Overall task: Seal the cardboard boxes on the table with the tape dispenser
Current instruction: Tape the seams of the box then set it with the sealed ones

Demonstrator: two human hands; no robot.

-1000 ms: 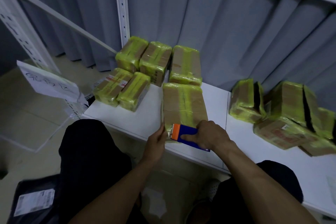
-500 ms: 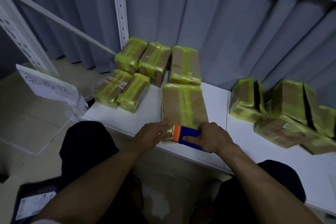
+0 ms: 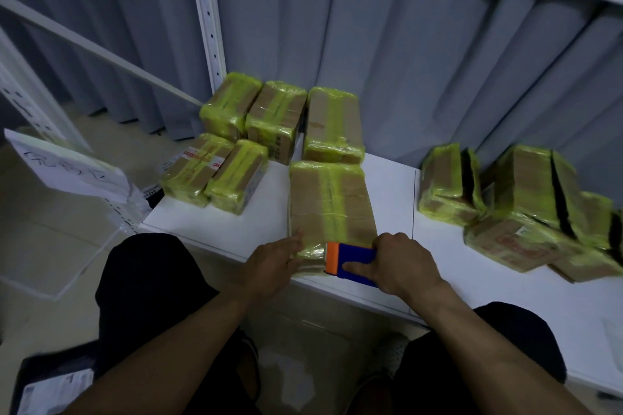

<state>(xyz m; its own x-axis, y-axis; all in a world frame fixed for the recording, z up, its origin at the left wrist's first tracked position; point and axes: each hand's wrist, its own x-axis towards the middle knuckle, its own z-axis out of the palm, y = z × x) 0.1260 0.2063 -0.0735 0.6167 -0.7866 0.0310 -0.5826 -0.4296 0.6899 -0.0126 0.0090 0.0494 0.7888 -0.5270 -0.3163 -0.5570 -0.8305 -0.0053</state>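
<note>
Left hand (image 3: 274,263) shifted from box (image 3: 332,202) side onto its near corner, fingers flat, right hand (image 3: 401,263) unchanged, gripping tape dispenser (image 3: 350,259)

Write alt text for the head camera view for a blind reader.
A right hand grips a blue tape dispenser at the near end of a taped cardboard box on a white table; the left hand rests on the box. Other taped boxes lie behind.
</note>
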